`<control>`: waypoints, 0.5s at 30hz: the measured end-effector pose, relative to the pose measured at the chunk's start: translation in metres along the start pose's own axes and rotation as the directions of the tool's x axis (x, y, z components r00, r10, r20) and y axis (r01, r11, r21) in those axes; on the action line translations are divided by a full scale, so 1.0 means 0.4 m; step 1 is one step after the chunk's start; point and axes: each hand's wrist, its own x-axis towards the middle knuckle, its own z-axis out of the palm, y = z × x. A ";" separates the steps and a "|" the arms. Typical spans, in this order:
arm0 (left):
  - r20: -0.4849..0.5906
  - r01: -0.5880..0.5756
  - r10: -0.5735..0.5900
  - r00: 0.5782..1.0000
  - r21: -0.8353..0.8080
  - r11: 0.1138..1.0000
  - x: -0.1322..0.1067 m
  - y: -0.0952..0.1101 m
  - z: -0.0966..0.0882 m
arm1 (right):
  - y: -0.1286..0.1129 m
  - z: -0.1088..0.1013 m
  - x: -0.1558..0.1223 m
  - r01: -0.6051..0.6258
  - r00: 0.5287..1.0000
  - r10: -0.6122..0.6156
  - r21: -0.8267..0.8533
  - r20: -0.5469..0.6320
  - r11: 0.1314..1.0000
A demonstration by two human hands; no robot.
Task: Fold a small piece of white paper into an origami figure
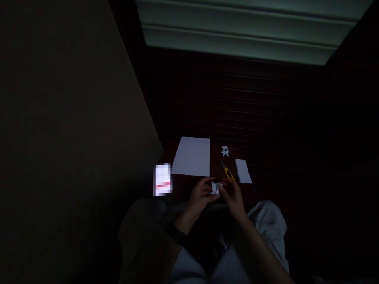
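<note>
Between my two hands is a small folded piece of white paper (216, 188), with dark lines or creases on it. My left hand (202, 193) has its fingers closed around the paper's left side. The fingers of my right hand (233, 195) pinch its right edge. Just beyond my right hand lies a yellow utility knife (227, 172), its blade pointing away from me. To the right of the knife is a stack of white paper pieces (243, 171). Dim light hides the finer detail of the fold.
A large white sheet (193, 156) lies at the far left of the dark table. Small paper scraps (225, 151) sit behind the knife. At the left edge glows a blurred bright screen (162, 179). A wall (89, 98) rises on the left, with a slatted shutter (242, 31) ahead.
</note>
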 end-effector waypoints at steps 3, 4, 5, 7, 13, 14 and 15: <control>-0.004 0.001 -0.001 1.000 0.005 1.000 0.001 -0.003 0.002 | 0.006 0.011 -0.009 -0.036 0.999 0.036 0.018 -0.015 0.999; -0.003 0.004 -0.004 1.000 0.003 1.000 0.002 -0.006 0.003 | 0.007 0.012 -0.010 -0.057 0.998 0.058 0.043 -0.011 0.997; -0.001 0.008 -0.008 1.000 -0.003 1.000 0.003 -0.009 0.003 | 0.007 0.013 -0.011 -0.084 0.996 0.084 0.077 -0.003 0.994; 0.005 0.017 -0.017 1.000 -0.018 1.000 0.004 -0.016 0.002 | 0.009 0.012 -0.012 -0.134 0.991 0.133 0.144 0.015 0.980; 0.040 0.056 -0.054 0.998 -0.044 0.997 0.005 -0.013 -0.004 | 0.014 -0.011 -0.003 -0.192 0.981 0.183 0.207 0.061 0.959; 0.051 0.063 -0.060 0.997 -0.048 0.997 0.005 -0.009 -0.006 | 0.014 -0.016 -0.001 -0.207 0.978 0.193 0.223 0.082 0.953; 0.062 0.070 -0.066 0.996 -0.052 0.996 0.005 -0.006 -0.007 | 0.014 -0.021 0.001 -0.225 0.973 0.206 0.241 0.105 0.944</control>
